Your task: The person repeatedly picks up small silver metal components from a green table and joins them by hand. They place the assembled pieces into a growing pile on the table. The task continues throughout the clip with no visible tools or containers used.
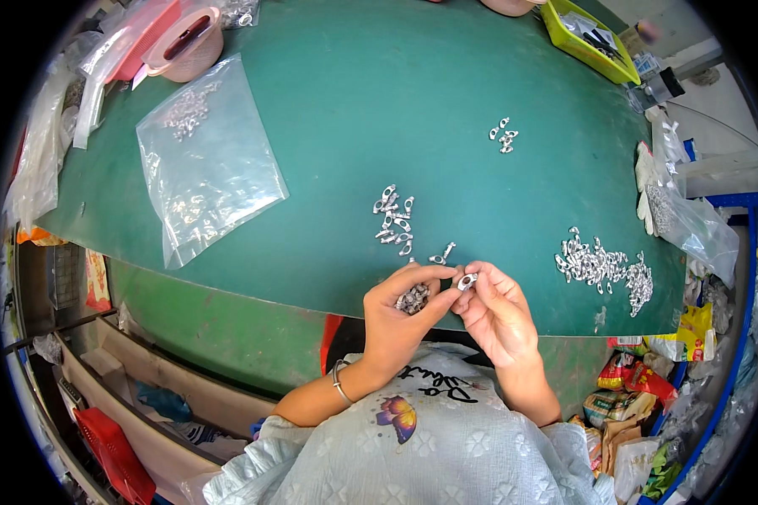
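Near the table's front edge, my left hand (389, 324) is curled around several small silvery metal parts (413, 299), with its thumb and forefinger reaching toward my right hand (499, 324). A single metal part with an oval hole (467, 282) is pinched in my right fingertips, right beside the left fingertips. Whether the left fingers touch it too, I cannot tell. Just beyond the hands lie a couple of loose metal parts (443, 253), and behind them a loose cluster (393, 223) of similar ones. A larger heap (594, 263) sits to the right.
The green table (337, 109) also bears a small group of parts (505, 139) farther back. A clear plastic bag (215, 177) with small pieces inside lies at left. Pink baskets (189, 63) stand back left, a yellow-green tray (589, 46) back right. A glove (646, 185) rests by the right edge.
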Available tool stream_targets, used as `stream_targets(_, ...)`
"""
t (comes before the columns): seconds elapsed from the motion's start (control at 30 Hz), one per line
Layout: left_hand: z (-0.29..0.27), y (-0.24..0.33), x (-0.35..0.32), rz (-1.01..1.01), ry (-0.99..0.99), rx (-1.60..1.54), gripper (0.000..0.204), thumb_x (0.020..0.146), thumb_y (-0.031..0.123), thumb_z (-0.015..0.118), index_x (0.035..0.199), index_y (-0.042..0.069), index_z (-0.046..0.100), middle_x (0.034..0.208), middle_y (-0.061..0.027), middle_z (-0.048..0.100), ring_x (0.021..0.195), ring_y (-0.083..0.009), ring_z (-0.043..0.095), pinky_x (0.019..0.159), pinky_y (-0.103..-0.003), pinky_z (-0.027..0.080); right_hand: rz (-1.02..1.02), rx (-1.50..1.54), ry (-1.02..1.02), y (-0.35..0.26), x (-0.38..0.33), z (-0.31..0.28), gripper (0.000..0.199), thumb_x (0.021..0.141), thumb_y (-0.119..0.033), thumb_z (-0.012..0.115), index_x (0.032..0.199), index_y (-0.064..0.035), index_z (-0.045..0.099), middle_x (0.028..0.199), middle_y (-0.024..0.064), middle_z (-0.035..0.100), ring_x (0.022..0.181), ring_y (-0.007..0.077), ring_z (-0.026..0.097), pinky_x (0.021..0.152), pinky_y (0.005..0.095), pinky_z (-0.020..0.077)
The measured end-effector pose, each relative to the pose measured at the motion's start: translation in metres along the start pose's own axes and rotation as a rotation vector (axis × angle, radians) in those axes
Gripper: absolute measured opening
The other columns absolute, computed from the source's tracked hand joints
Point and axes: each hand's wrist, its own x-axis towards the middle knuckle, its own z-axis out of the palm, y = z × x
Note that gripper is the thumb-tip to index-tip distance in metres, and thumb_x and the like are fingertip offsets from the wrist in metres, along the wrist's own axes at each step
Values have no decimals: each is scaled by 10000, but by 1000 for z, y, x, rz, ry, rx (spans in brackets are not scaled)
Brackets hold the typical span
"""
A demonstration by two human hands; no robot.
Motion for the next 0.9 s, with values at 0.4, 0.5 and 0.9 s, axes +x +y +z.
stream_targets(0.4,-1,9,-3,179,-22,144,137,724,-68,630,854,-29,647,714,-59,581,635,-87,501,544,-204,370,-220,-349,59,5,-10,15,170,869,-57,541,985,65,560,863,110,609,736,145,576,647,249,464)
stream_targets(0.5,-2,10,-4,12,-72,-12,95,768,-17,614,861,-29,629,682,-40,549,608,-74,471,500,-198,339,-332,-492,47,6,-12,12,134,838,16,551,958,67,580,882,119,601,752,143,576,638,237,470)
stream_targets(0.9,-10,8,-5,-628,-382,-884,162,886,172,536,903,12,546,676,31,423,548,-27,359,441,-160,255,-615,-933,83,5,-18,34,211,708,154,621,901,66,616,865,113,568,729,122,540,606,223,436)
